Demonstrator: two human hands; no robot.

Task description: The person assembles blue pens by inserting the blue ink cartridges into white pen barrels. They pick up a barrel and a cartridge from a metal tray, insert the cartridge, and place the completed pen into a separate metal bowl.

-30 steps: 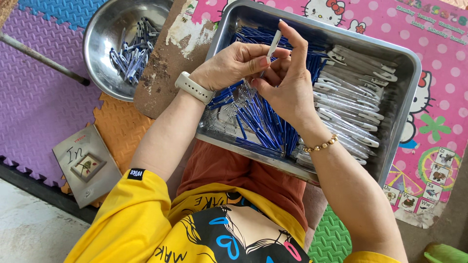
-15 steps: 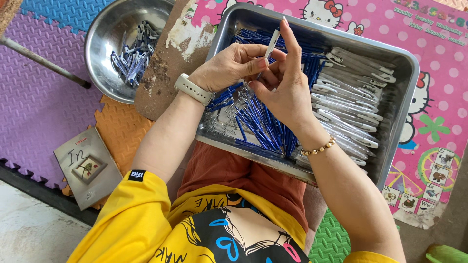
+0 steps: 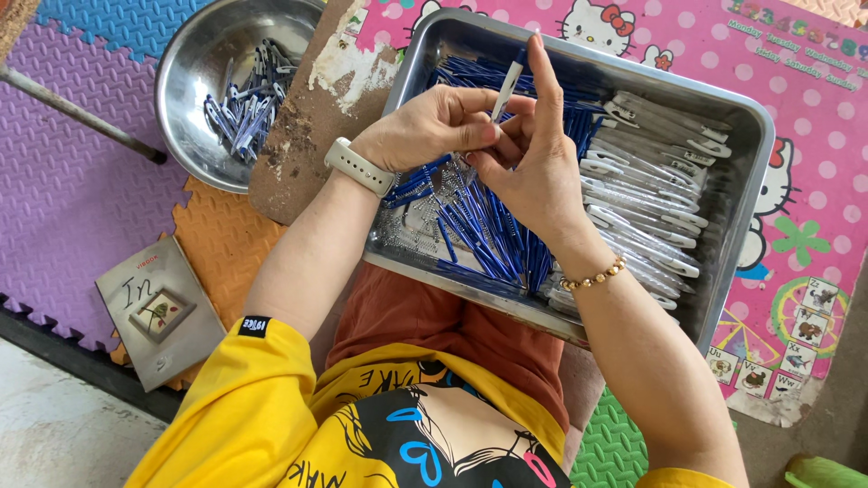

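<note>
Head view: left hand [image 3: 425, 126] and right hand [image 3: 533, 172] both pinch one white pen barrel [image 3: 506, 88] over the steel tray [image 3: 750, 181]. Blue refills [image 3: 479, 226] heaped, clear barrels [image 3: 651, 181] along right edge; round bowl [image 3: 194, 54] holds few finished pens [image 3: 244, 104]. Most still left.

There is a single view, taken from the person's head and facing almost straight down over the chest and lap. It sits close: both forearms run up from the near edge to the middle, where the tray [image 3: 723, 226] rests on the knees. The bowl [image 3: 194, 136] lies far left, the play mat [image 3: 72, 181] fills the left side, and a book [image 3: 158, 307] lies near left.
</note>
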